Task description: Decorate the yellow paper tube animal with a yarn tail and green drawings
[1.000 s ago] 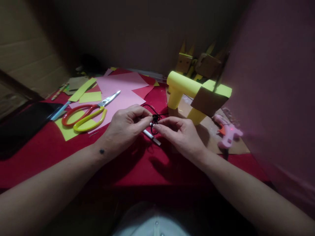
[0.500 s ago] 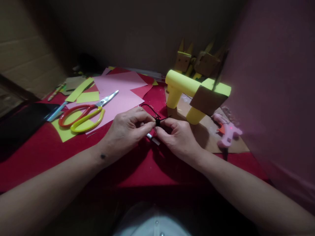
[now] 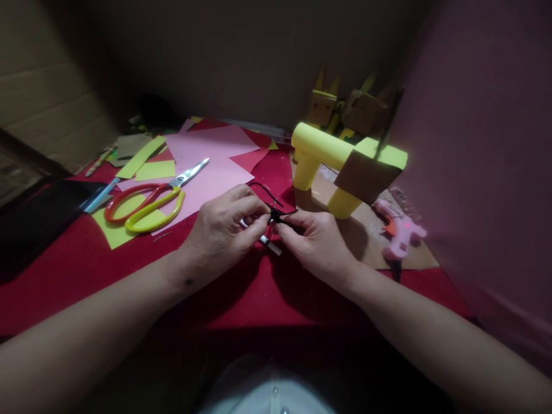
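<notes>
A bunched, dark black cord (image 3: 275, 215) is pinched between my two hands over the middle of the red-covered table. My left hand (image 3: 230, 227) grips it from the left with thumb and forefinger. From the right, my right hand (image 3: 313, 237) holds it in the same way, the two sets of fingertips almost touching. A thin loop of the cord arches up behind my left fingers. Just under the hands lies a slim white and silver stick-like object (image 3: 271, 246), partly hidden by my left hand; its kind I cannot make out.
Scissors (image 3: 159, 198) with red and yellow handles lie left on pink paper (image 3: 211, 141) and yellow scraps. At right, a yellow paper animal figure (image 3: 323, 144) with a cardboard head stands on cardboard (image 3: 414, 259), beside a pink glue gun (image 3: 401, 237). Cardboard figures (image 3: 323, 106) stand behind. A dark tablet-like panel (image 3: 47, 218) lies far left.
My fingers have shifted slightly around the black cord, with my left fingertips drawn back a little. Both hands keep their pinch, and the surrounding things stay in place.
</notes>
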### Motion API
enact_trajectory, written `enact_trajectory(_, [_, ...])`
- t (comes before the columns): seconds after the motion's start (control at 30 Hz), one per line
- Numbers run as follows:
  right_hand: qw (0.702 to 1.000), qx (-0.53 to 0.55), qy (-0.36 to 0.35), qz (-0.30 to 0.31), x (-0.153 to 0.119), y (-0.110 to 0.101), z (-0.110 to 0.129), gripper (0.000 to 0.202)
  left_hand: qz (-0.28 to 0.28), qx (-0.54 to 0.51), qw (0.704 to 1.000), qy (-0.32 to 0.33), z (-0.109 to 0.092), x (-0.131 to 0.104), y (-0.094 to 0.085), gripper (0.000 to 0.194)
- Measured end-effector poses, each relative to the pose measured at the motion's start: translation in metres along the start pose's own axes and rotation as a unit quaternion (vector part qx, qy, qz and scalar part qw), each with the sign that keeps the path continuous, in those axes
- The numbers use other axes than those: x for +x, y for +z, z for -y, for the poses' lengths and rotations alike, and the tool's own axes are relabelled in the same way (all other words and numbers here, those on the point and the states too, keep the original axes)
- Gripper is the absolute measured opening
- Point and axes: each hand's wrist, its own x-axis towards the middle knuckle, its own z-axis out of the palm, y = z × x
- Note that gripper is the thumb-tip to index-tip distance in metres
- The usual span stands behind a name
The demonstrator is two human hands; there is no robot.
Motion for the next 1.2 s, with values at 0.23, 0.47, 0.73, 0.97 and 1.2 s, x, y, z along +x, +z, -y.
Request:
enact_trajectory(0.23, [1.000,0.010,-0.003,0.012,0.000,-0.002,0.000,0.023,0.000,-0.002,0.999,-0.036,-0.001,0.001,-0.002,0.018])
enact_trajectory(0.47, [0.999,-0.021,0.011,0.035,0.001,-0.003,0.003,0.022,-0.008,-0.004,1.000,-0.021,-0.001,0.003,-0.006,0.019])
enact_trajectory(0.73, [0.997,0.055,0.018,-0.050,0.005,-0.012,0.005,0.022,-0.020,-0.022,0.999,-0.018,0.003,0.009,-0.025,0.015])
enact_trajectory(0.97, [0.989,0.098,0.020,-0.108,0.007,-0.012,0.001,0.014,-0.018,-0.116,0.993,-0.014,0.014,0.015,-0.047,0.018])
enact_trajectory(1.2, [0.987,0.119,-0.011,-0.104,0.008,-0.009,-0.001,0.013,-0.046,-0.111,0.990,-0.075,0.010,0.012,-0.054,0.019])
